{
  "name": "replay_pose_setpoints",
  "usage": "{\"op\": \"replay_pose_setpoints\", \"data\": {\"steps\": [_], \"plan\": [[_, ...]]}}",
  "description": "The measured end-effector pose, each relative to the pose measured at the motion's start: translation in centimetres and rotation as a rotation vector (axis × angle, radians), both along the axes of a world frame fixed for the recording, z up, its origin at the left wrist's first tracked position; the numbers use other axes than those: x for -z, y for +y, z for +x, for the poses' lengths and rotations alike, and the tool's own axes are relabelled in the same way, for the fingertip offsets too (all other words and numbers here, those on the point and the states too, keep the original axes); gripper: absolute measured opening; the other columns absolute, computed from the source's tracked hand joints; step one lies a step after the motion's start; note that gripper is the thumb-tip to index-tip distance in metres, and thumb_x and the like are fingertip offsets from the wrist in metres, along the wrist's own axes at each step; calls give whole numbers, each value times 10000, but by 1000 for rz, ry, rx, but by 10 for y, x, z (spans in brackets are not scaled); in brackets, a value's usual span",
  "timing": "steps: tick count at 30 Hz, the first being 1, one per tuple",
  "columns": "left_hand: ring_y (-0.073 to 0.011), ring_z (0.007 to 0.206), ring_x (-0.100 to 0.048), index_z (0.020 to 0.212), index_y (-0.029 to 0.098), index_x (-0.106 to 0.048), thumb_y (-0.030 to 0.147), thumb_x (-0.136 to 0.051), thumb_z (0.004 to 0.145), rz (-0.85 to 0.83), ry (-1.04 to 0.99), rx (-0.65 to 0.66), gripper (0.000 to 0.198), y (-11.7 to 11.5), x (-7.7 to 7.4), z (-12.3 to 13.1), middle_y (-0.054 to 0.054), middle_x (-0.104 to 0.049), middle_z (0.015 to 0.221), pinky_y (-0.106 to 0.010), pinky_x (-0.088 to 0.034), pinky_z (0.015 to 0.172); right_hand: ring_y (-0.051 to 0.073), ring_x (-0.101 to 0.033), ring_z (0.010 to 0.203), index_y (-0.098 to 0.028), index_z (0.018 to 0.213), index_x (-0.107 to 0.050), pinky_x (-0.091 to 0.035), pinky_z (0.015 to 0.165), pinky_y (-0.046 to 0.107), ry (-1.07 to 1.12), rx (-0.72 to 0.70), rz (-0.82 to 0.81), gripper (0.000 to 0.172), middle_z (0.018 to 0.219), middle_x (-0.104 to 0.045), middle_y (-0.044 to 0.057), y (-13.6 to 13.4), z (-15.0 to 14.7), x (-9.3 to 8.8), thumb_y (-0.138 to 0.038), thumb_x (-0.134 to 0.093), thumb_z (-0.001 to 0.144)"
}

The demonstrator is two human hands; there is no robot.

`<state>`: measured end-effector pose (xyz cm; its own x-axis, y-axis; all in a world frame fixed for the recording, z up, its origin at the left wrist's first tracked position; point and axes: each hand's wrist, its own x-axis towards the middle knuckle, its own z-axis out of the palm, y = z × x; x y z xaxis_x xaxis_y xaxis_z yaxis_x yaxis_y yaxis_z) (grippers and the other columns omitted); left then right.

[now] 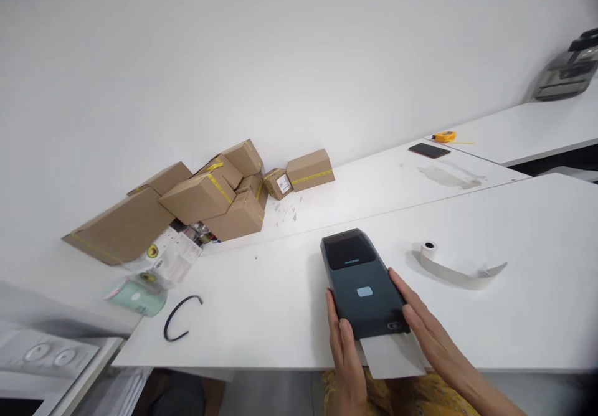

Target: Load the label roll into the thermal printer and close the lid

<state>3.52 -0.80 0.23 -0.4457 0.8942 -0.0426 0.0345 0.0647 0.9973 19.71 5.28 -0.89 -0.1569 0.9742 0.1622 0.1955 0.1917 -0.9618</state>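
The fingers of the left hand [343,347] and right hand [423,326] grip the opposite long sides of a dark slate-blue rectangular box [352,297], over the front of a white flat-topped table [261,316]. A flat white piece [392,357] extends from its 6 o'clock end. Around the box: a partly unwound white paper roll [455,274] at 3 o'clock, a thin black curved band [167,329] at 9, stacked brown cardboard boxes [196,198] at 10.
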Motion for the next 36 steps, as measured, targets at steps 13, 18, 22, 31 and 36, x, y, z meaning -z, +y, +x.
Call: {"op": "replay_pose_setpoints", "data": {"steps": [13,18,22,31,36], "plan": [[-231,1562,-192,1589,257,-308,645,-384,970,-12,4,-10,734,0,-3,3,-13,-209,1695,-347,-251,1263,325,-286,1519,-411,1555,-356,-326,1204,591,-198,-118,392,529,1655,-313,-8,-8,-9,-25,-453,-374,1028],[-244,1568,-162,1617,239,-205,615,-442,960,-13,-35,15,794,-1,-7,8,-20,-144,1709,-333,-292,1241,318,-306,1513,-389,1524,-401,-448,1143,526,-112,94,221,517,1676,-263,4,-7,-9,-16,-478,-407,1015],[-244,1571,-152,1624,246,-166,575,-449,970,-16,-43,40,785,0,-5,9,-19,-125,1713,-333,-302,1238,298,-345,1497,-384,1562,-339,-365,1193,557,-38,123,-51,573,1636,-359,3,-4,-5,-1,-559,-348,1016],[-251,1562,-192,1594,242,-287,615,-376,981,92,29,-29,724,9,-8,2,-24,-211,1696,-352,-266,1256,319,-344,1496,-370,1570,-345,-361,1190,564,-24,102,49,586,1628,-378,17,1,-4,-17,-563,-349,1017],[-232,1548,-243,1587,268,-304,606,-300,1003,305,17,21,675,46,-41,-14,-5,-272,1677,-349,-281,1250,291,-326,1506,-359,1570,-317,-316,1225,496,-21,-10,285,582,1646,-341,18,40,-8,-61,-562,-323,1025]]}}
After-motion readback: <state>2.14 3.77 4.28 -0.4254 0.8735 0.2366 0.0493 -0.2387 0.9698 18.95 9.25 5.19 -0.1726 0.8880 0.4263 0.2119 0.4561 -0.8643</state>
